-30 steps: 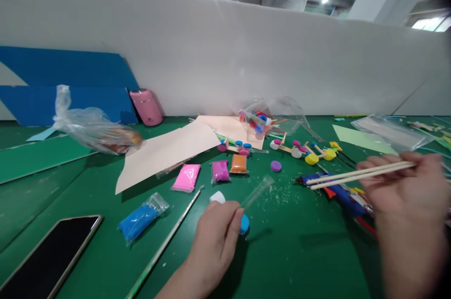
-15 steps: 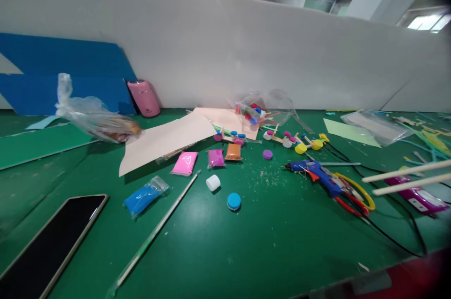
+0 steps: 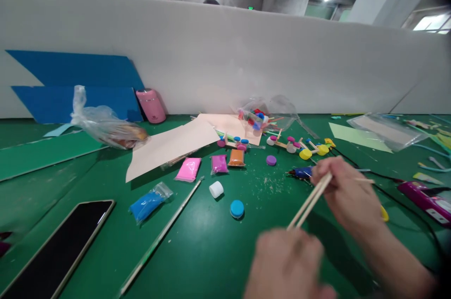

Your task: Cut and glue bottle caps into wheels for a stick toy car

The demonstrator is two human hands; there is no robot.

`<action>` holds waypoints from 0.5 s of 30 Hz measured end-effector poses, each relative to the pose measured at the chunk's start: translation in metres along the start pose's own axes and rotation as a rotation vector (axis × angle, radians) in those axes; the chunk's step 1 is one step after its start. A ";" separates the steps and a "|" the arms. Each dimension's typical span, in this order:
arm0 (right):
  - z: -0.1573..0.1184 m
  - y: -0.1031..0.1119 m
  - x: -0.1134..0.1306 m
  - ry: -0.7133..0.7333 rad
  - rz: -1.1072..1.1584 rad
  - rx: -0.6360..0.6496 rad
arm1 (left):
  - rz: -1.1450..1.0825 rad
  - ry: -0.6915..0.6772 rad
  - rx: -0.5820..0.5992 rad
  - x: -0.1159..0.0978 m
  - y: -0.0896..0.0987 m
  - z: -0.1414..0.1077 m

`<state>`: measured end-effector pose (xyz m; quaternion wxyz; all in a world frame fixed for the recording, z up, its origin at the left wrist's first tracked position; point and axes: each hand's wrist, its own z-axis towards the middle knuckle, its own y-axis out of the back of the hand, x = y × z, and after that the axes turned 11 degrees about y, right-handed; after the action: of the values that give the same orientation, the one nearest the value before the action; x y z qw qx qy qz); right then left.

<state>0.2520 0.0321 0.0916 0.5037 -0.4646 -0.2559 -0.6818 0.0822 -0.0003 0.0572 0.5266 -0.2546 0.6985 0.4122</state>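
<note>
Two pale wooden chopsticks [image 3: 310, 203] slant between my hands, side by side. My left hand [image 3: 285, 261], smeared by motion, is closed around their lower end near the front of the table. Fingers of my right hand [image 3: 347, 191] are closed on the upper end. A short pale stick tip shows to the right of that hand; whether it is a separate piece I cannot tell. Partly hidden behind my right hand lies a blue glue gun [image 3: 302, 173]. A blue bottle cap [image 3: 237, 209] and a white cap [image 3: 216, 189] lie to the left of my hands.
Small clay packets, blue [image 3: 150, 203], pink [image 3: 188, 169], purple [image 3: 219, 164] and orange [image 3: 237, 157], lie left of centre. A phone [image 3: 59, 252] and a long wrapped stick [image 3: 165, 231] are nearer. Little wheeled models [image 3: 282, 144] stand behind. A black cord runs along the right.
Both hands have come into view, holding the chopsticks. The chopsticks have moved from the right edge toward the centre and now slant down to the left. The view has shifted slightly.
</note>
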 end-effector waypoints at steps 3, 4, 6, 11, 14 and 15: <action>-0.010 -0.033 -0.017 -0.040 0.092 0.118 | -0.035 0.082 -0.114 -0.006 0.024 -0.004; -0.011 -0.041 -0.021 -0.036 0.097 0.132 | -0.101 0.172 -0.028 -0.006 0.031 -0.001; -0.011 -0.057 -0.027 -0.024 0.088 0.149 | -0.267 0.339 0.148 -0.003 0.040 0.008; -0.015 -0.079 -0.039 -0.004 -0.007 0.206 | -0.517 0.332 0.008 0.014 0.057 0.023; -0.024 -0.077 -0.045 0.029 -0.105 0.268 | -0.587 0.343 -0.017 0.023 0.067 0.022; -0.027 -0.076 -0.046 0.043 -0.130 0.290 | -0.601 0.338 -0.021 0.026 0.069 0.020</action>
<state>0.1747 0.0582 0.0477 0.5259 -0.3546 -0.3704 -0.6786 0.0302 0.0555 0.0520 0.4985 -0.5191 0.6655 0.1979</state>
